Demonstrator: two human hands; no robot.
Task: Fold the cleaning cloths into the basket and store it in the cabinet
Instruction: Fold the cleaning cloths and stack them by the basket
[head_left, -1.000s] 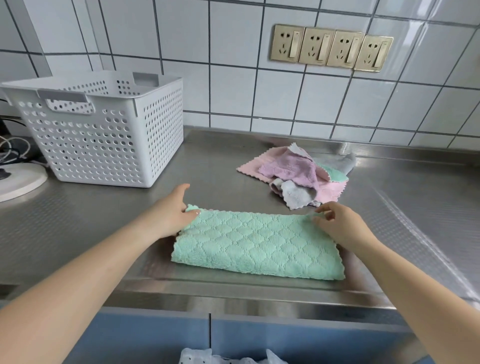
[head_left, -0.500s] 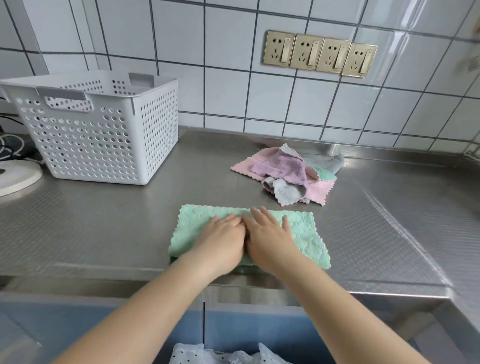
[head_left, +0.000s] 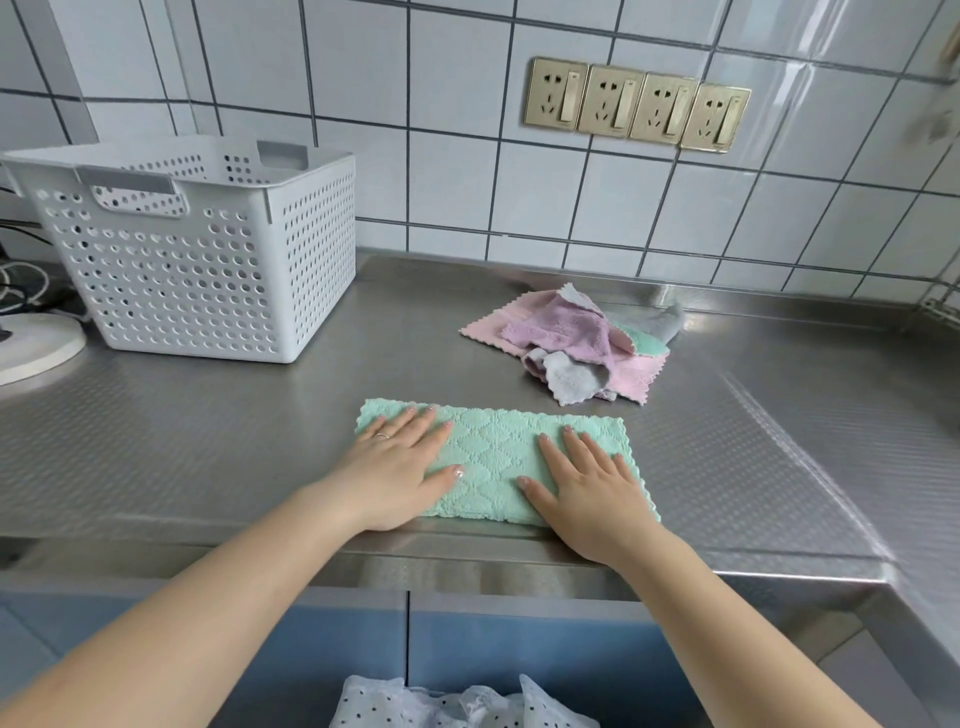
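Note:
A mint green cloth (head_left: 493, 457), folded into a long strip, lies near the front edge of the steel counter (head_left: 208, 447). My left hand (head_left: 395, 473) presses flat on its left part, fingers straight. On its right part my right hand (head_left: 587, 488) lies flat, fingers spread. A loose pile of pink, purple, grey and green cloths (head_left: 571, 343) sits behind it to the right. The white perforated basket (head_left: 197, 249) stands at the back left and looks empty from here.
A white round object (head_left: 31, 348) and cables sit left of the basket. Blue cabinet doors (head_left: 467, 649) are below the counter's front edge. Wall sockets (head_left: 636, 104) are on the tiled wall. The counter's right corner is at the lower right.
My hands went from the cloth's two ends to its middle, then slid apart to left and right, flat on the folded strip.

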